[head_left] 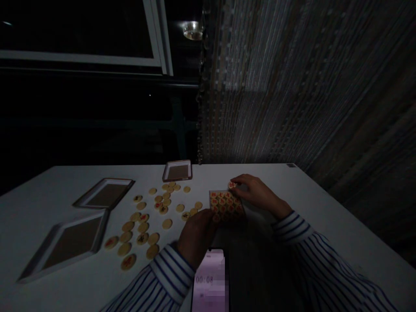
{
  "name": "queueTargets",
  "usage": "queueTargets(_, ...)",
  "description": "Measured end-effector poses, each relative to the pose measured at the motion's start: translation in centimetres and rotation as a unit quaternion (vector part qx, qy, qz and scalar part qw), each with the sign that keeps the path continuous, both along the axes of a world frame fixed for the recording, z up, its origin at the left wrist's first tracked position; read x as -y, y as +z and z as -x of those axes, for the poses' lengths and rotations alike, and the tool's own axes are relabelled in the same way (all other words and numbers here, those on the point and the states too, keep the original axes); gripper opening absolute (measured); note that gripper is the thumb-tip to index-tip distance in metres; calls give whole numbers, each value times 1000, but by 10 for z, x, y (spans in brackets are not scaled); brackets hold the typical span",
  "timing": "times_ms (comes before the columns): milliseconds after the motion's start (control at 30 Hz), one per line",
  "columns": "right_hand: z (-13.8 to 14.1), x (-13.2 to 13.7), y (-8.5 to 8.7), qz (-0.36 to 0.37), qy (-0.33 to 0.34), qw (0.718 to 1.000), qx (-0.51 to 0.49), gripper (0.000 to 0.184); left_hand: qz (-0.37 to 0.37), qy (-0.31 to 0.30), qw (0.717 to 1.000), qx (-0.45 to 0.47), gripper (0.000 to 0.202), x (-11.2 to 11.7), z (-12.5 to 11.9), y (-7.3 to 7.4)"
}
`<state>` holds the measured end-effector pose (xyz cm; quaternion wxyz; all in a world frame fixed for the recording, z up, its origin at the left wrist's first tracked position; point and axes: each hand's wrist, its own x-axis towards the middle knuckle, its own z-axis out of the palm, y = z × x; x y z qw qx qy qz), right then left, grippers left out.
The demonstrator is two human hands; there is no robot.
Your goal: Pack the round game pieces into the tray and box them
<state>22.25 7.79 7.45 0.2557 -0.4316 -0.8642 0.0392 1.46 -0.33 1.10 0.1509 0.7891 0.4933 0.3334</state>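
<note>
A small square tray (pixel 227 207) packed with round wooden game pieces marked in red sits on the white table (pixel 48 195). My left hand (pixel 196 236) is curled against its near left corner, fingers closed on the tray's edge. My right hand (pixel 255 190) pinches one round piece (pixel 232 185) at the tray's far corner. Several loose round pieces (pixel 152 214), some marked red and some black, lie scattered to the left of the tray.
Three shallow box trays stand on the table: one at the front left (pixel 69 242), one behind it (pixel 105 193), a small one at the back (pixel 177 171). A lit phone (pixel 209 281) lies near my left wrist. A striped curtain (pixel 292 86) hangs behind.
</note>
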Motion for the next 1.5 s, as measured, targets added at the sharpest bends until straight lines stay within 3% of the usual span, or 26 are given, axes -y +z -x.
queueTargets(367, -11, -5, -7, 58, -38, 993, 98, 29, 19, 33, 990, -133, 21, 1, 1, 7)
queueTargets(800, -11, -2, -10, 48, -42, 982, 180, 30, 17, 37, 988, -151, 25, 1, 1, 6)
queueTargets(1100, -8, -1, -9, 46, -28, 978, 199, 28, 31, 37, 986, -156, 23, 4, 1, 12)
queueTargets(1500, -7, -1, -9, 53, -30, 976, 209, 28, 15, 34, 988, -149, 22, 1, 2, 7)
